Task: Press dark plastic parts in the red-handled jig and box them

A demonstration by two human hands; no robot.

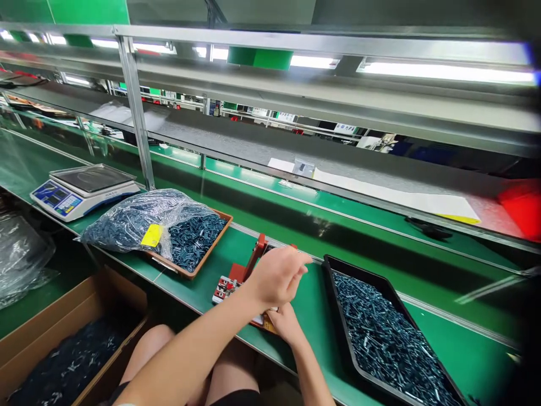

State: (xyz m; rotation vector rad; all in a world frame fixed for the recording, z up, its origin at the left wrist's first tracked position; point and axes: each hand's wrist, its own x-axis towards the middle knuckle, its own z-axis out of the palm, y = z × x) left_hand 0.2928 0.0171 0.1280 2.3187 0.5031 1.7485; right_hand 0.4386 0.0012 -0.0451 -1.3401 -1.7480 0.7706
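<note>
A factory line runs across the view, its green worktop [460, 332] stretching from 9 o'clock round to 3 o'clock. Nearest, at 7 o'clock below the edge, a cardboard box [63, 307] holds dark fasteners [67, 361], with a crumpled clear plastic sheet [21, 259] just beside it at 9 o'clock. The person's bare knees [156, 349] sit under the worktop's edge.

At the centre, the left hand [274, 276] hovers over a red metal jig [249, 270], fingers loosely extended; I cannot tell whether its grip is apart or clamped on something small. The right hand [285, 326] lies lower, at the jig's near end, its fingers partly hidden, so its grip is also unclear. A slotted steel block [226, 291] sits on the jig's left side.

At 3 o'clock, just beside the hands, a black tray [363, 282] is heaped with zinc-coloured screws [389, 338]. At 10 o'clock, an orange tray [220, 231] holds blue-grey screws [194, 242] and a clear bag of more [127, 225] with a yellow label [152, 235]. Farther along stands a digital scale [84, 192]. Above and beyond run metal shelves [338, 96] under strip lights [443, 71].
</note>
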